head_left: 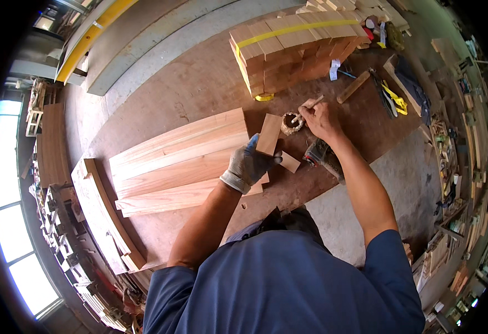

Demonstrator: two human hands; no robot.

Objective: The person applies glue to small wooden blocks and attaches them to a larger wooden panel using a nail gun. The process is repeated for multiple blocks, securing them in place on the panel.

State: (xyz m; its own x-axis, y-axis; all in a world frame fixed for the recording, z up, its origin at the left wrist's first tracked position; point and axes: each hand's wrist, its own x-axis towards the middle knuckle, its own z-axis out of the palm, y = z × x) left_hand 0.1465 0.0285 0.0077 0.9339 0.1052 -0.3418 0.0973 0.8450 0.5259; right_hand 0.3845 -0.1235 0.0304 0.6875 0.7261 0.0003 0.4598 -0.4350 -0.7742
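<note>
In my gloved left hand [248, 166] is a small flat wooden block [269, 134], held up at a tilt between thumb and fingers. My bare right hand [321, 121] pinches a thin stick or brush [309, 103], whose lower end dips into a small crusted pot [292, 129]. What the pot contains is too small to make out. Below the held block lies another small wooden piece [290, 162]. Several long pale planks [180, 157] lie side by side to the left of my left hand. Under my right forearm rests a worn power tool [323, 158].
A stack of wooden blocks [288, 75] bound with yellow strap stands at the table's far side. Right of it are a wooden bar [353, 87], dark long-handled tools [386, 99] and yellow strapping [397, 99]. A long beam [107, 209] lies along the left edge.
</note>
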